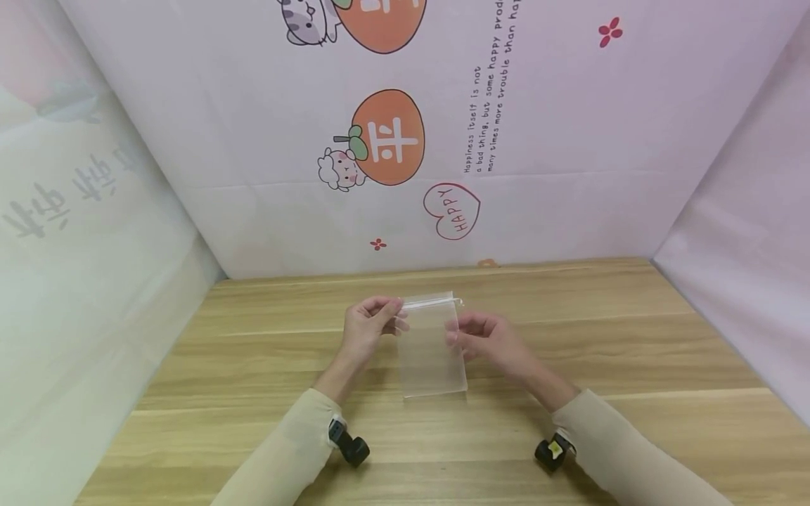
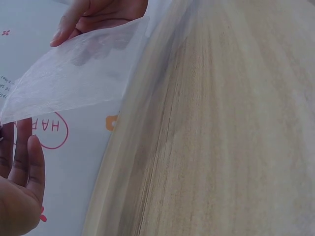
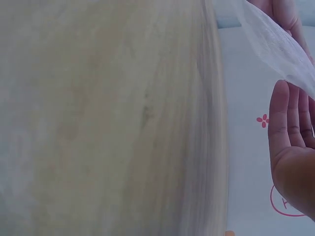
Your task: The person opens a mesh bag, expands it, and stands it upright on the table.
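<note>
A clear, frosted plastic zip bag hangs between my hands above the table, its zip strip and small slider along the top edge. It looks flat, with nothing visible inside. At the upper left corner my left hand pinches it between thumb and fingers. My right hand grips the right side a little lower, thumb and index finger at the edge. From the left wrist, the bag slants from the left fingers up to the other hand. In the right wrist view the right hand has its fingers at the bag's edge.
The wood-grain table spreads under both arms. Behind it rises a white printed backdrop with orange fruit drawings and lettering, and pale cloth closes off both sides. Each sleeved wrist wears a small black camera.
</note>
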{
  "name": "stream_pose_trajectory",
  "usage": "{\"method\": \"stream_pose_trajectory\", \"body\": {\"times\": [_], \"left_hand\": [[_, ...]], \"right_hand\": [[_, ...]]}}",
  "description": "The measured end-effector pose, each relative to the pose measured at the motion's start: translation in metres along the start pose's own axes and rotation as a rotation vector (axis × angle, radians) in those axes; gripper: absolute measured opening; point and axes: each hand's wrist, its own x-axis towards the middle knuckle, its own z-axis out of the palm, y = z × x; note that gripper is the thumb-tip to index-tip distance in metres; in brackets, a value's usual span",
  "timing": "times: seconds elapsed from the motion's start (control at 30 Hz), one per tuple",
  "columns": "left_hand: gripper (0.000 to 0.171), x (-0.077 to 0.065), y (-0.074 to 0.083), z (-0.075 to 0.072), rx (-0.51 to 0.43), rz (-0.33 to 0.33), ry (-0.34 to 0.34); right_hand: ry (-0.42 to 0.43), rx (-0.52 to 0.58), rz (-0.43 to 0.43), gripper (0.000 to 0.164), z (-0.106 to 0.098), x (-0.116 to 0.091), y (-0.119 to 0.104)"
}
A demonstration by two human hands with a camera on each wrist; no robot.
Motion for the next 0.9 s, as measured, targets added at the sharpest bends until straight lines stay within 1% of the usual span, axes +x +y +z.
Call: {"method": "stream_pose_trajectory", "body": {"times": [0.1, 0.23, 0.33, 0.43, 0.63, 0.77, 0.9], "left_hand": [[0.010, 0.000, 0.000, 0.000, -0.001, -0.004, 0.004], [0.022, -0.001, 0.000, 0.000, 0.002, -0.015, -0.007], [0.029, -0.001, 0.000, -0.001, 0.006, -0.049, -0.017], [0.031, -0.002, 0.001, -0.002, 0.017, -0.101, -0.034], [0.034, -0.008, 0.001, -0.005, 0.051, -0.196, -0.076], [0.038, -0.012, 0.000, -0.007, 0.040, -0.222, -0.118], [0.042, -0.018, 0.000, -0.010, 0.075, -0.242, -0.180]], "right_hand": [[-0.006, -0.006, 0.003, 0.037, 0.001, -0.001, 0.000], [0.002, -0.010, 0.006, 0.035, 0.002, -0.002, 0.000], [0.012, 0.002, 0.004, 0.031, 0.002, -0.002, 0.000], [0.020, 0.020, -0.006, 0.027, 0.002, -0.002, -0.001], [0.040, 0.035, -0.014, 0.023, 0.001, -0.001, -0.004], [0.055, 0.022, -0.016, 0.021, -0.001, 0.000, -0.005], [0.072, 0.014, -0.020, 0.022, -0.003, 0.002, -0.006]]}}
